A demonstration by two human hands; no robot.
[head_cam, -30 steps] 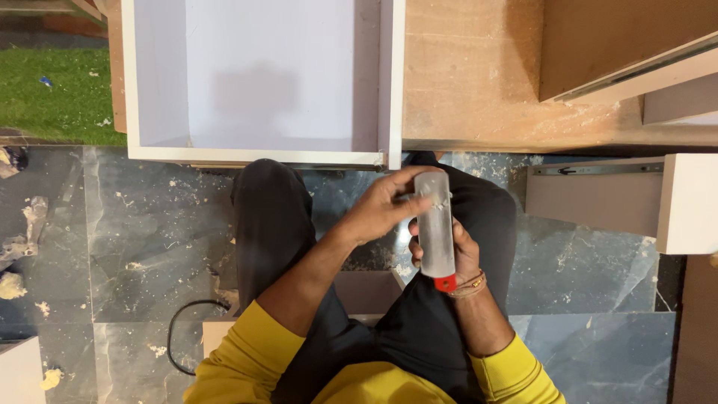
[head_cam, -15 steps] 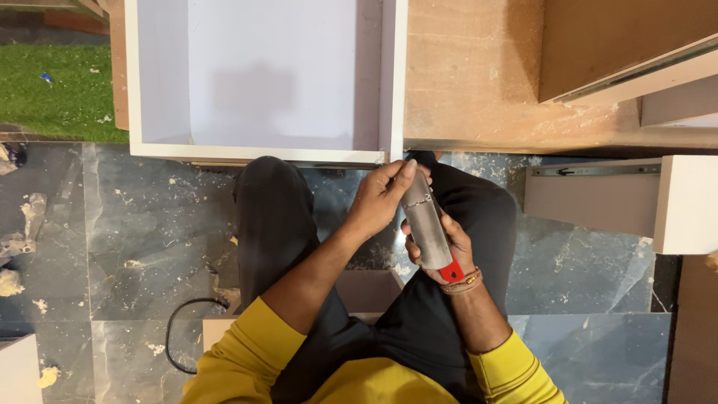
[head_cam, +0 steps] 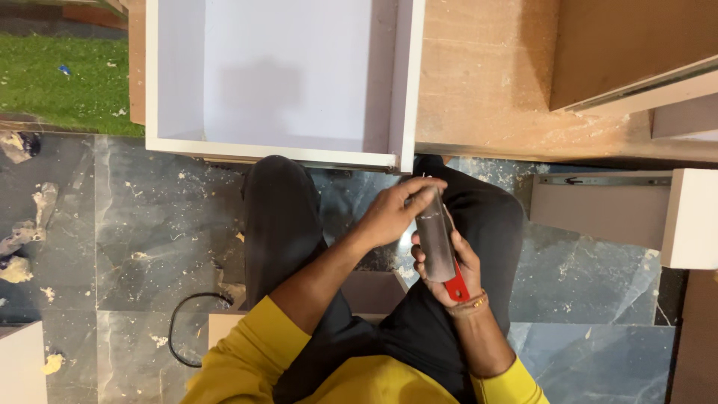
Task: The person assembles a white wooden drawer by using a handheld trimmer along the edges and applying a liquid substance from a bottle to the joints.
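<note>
Right hand (head_cam: pixel 456 273) grasping grey tool (head_cam: pixel 436 238), red end (head_cam: pixel 457 286) nearest the wrist. Long axis pointing away, toward drawer (head_cam: pixel 400 90). Left hand (head_cam: pixel 393 213) pinching its far tip.

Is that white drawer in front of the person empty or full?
Empty: the white drawer shows only a bare pale bottom and a shadow.

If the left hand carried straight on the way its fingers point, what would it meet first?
The left hand points right and up, already touching the top of the grey tube. Beyond that, probably the white drawer's front corner; depth unclear.
</note>
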